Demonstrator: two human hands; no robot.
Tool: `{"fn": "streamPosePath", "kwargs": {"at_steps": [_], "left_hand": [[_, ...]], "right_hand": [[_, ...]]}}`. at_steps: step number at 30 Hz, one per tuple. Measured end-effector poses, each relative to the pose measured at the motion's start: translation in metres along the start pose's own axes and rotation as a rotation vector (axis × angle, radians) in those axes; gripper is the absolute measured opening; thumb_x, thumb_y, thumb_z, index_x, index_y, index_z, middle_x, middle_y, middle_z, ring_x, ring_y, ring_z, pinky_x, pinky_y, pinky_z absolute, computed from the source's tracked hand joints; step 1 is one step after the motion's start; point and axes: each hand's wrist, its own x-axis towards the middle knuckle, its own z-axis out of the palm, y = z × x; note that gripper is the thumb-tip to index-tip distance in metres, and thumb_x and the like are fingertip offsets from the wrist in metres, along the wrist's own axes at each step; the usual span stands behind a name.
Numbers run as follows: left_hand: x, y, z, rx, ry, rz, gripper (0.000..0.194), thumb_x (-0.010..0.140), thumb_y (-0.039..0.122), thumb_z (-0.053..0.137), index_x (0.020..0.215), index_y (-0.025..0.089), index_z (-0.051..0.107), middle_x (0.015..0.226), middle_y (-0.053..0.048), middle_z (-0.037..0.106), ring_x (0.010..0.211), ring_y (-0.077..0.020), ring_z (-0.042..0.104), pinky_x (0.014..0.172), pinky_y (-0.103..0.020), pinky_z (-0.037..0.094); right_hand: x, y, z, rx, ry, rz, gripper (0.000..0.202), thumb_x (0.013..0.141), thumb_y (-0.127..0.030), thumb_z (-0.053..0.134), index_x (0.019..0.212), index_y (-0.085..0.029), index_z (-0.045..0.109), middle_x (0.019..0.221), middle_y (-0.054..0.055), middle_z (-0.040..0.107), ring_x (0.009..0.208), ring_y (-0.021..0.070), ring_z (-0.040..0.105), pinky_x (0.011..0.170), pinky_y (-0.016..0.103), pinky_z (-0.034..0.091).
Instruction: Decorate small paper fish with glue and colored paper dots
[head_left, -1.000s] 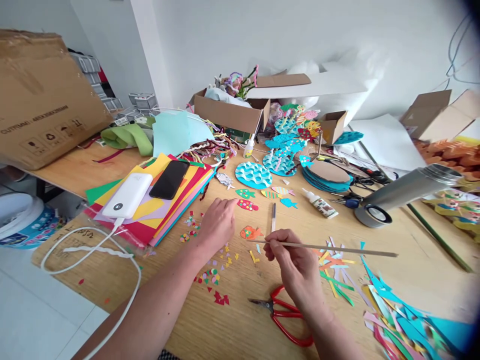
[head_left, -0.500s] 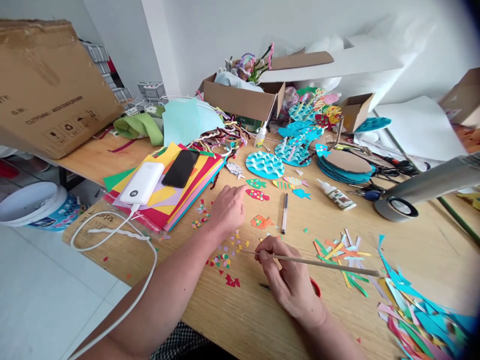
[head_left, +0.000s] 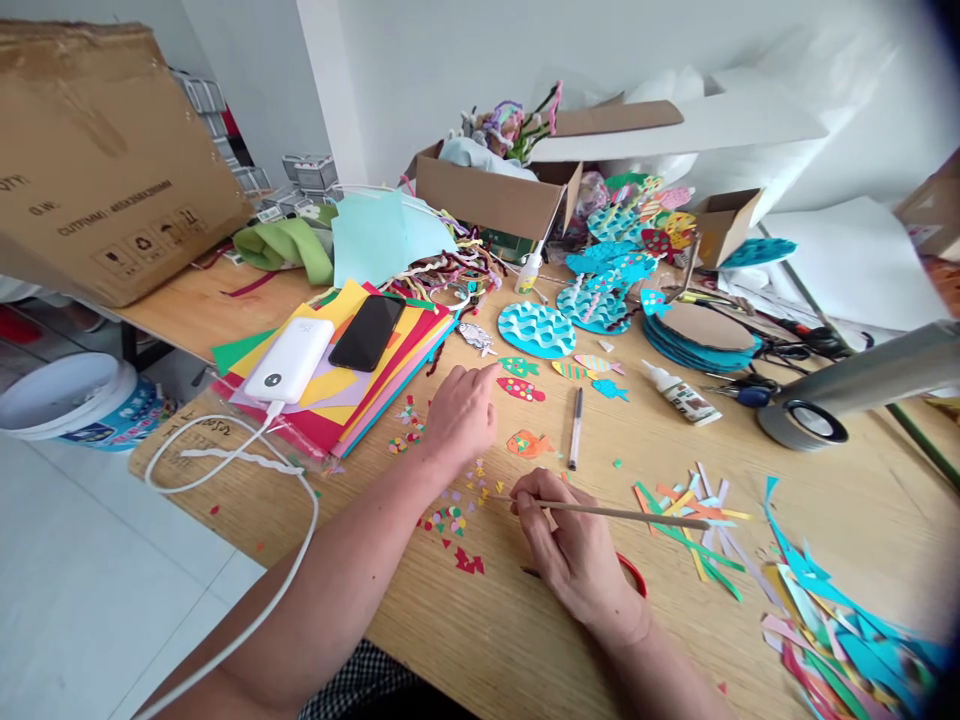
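Note:
In the head view my right hand (head_left: 574, 550) pinches a thin wooden stick (head_left: 622, 514). The stick's thin tip points left over small yellow paper bits (head_left: 480, 487), and its thick end sticks out to the right. Under that hand lie red-handled scissors (head_left: 634, 575), mostly covered. My left hand (head_left: 461, 420) rests on the table with its index finger stretched out and nothing visible in it. The fingertip is close to a green paper fish (head_left: 519, 368) and a red dotted fish (head_left: 521, 390). An orange fish (head_left: 529, 443) lies between the hands.
Coloured paper sheets (head_left: 352, 410) bear a phone (head_left: 367, 333) and a white power bank (head_left: 290, 360), whose cable loops beside my left arm. A pen (head_left: 576, 430), a glue bottle (head_left: 682, 393), blue discs (head_left: 536, 330), paper strips (head_left: 694, 520) and a metal lamp arm (head_left: 862, 375) lie beyond.
The stick's thick end has swung a little, so it looks shorter and closer to level. My right hand still holds it. My left hand has barely moved; the view has shifted slightly.

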Motion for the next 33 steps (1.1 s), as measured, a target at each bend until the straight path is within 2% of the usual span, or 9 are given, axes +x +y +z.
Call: {"fn": "streamPosePath", "kwargs": {"at_steps": [8,11,14,18,22,26,28,33], "left_hand": [[0.000,0.003,-0.002,0.000,-0.039,-0.002,0.056,0.077,0.003,0.046,0.132,0.013,0.047,0.101,-0.009,0.064,0.098,-0.0256,0.052,0.093,-0.039,0.043],[0.000,0.004,0.000,-0.051,-0.051,-0.014,0.056,0.076,0.002,0.047,0.131,0.014,0.048,0.100,-0.007,0.064,0.099,-0.0247,0.052,0.093,-0.037,0.044],[-0.001,0.004,0.003,-0.100,-0.065,-0.023,0.056,0.075,0.000,0.047,0.128,0.017,0.052,0.097,-0.004,0.065,0.096,-0.0228,0.054,0.090,-0.034,0.045],[-0.001,0.005,0.006,-0.127,-0.098,-0.027,0.050,0.078,0.002,0.047,0.125,0.018,0.054,0.092,-0.004,0.067,0.095,-0.0224,0.055,0.088,-0.033,0.046],[0.000,0.007,0.003,-0.130,-0.146,-0.044,0.049,0.080,0.003,0.048,0.126,0.018,0.054,0.093,-0.003,0.069,0.097,-0.0222,0.056,0.089,-0.032,0.046],[0.001,0.007,0.001,-0.126,-0.172,-0.053,0.050,0.079,0.004,0.050,0.127,0.017,0.054,0.094,-0.003,0.069,0.097,-0.0229,0.056,0.089,-0.033,0.046],[0.001,0.007,0.000,-0.124,-0.177,-0.050,0.051,0.079,0.004,0.049,0.128,0.017,0.053,0.095,-0.003,0.069,0.097,-0.0230,0.056,0.089,-0.033,0.046],[0.001,0.008,-0.001,-0.123,-0.177,-0.039,0.049,0.080,0.004,0.047,0.128,0.014,0.053,0.095,-0.004,0.069,0.097,-0.0239,0.055,0.089,-0.035,0.046]], "right_hand": [[0.001,0.001,0.001,0.030,0.006,0.038,0.017,0.091,-0.017,0.041,0.077,-0.022,0.050,0.065,0.000,0.056,0.056,0.0134,0.052,0.054,0.025,0.041],[-0.002,0.004,-0.001,0.151,0.085,0.127,0.019,0.093,-0.021,0.042,0.078,-0.021,0.054,0.067,0.000,0.058,0.060,0.0139,0.055,0.057,0.025,0.043],[-0.004,0.009,-0.006,0.267,0.217,0.219,0.021,0.095,-0.025,0.042,0.078,-0.020,0.056,0.066,0.000,0.057,0.060,0.0137,0.056,0.056,0.025,0.044],[-0.003,0.013,-0.011,0.298,0.311,0.270,0.024,0.095,-0.028,0.043,0.076,-0.020,0.056,0.063,-0.001,0.056,0.056,0.0132,0.054,0.051,0.024,0.042],[-0.004,0.010,-0.009,0.249,0.215,0.226,0.021,0.095,-0.025,0.043,0.078,-0.020,0.055,0.068,0.000,0.057,0.061,0.0135,0.055,0.056,0.025,0.043],[-0.003,0.001,-0.005,0.140,0.005,0.067,0.018,0.093,-0.020,0.041,0.080,-0.020,0.053,0.068,0.000,0.057,0.060,0.0128,0.053,0.057,0.025,0.042],[-0.002,-0.004,-0.003,0.086,-0.057,0.001,0.017,0.092,-0.018,0.041,0.080,-0.020,0.052,0.066,0.000,0.056,0.057,0.0123,0.051,0.055,0.024,0.041],[0.000,-0.005,-0.001,0.032,-0.028,-0.035,0.016,0.092,-0.014,0.041,0.081,-0.019,0.052,0.068,0.000,0.057,0.059,0.0119,0.052,0.057,0.023,0.041]]}}
